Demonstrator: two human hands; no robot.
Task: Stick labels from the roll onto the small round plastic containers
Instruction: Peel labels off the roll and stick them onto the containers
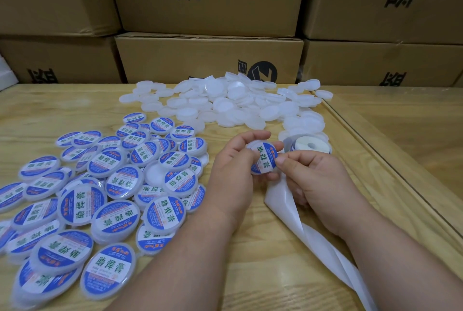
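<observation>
- Your left hand [233, 160] grips a small round container [263, 159], blue-and-white label up, above the wooden table [375, 160].
- Your right hand [315, 175] pinches its label edge.
- Label roll [312, 145] lies just behind.
- Cardboard boxes [208, 58] line the back.

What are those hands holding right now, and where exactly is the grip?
The left hand grips a small round container by its rim. The right hand pinches the blue label on its face at the right edge.
</observation>
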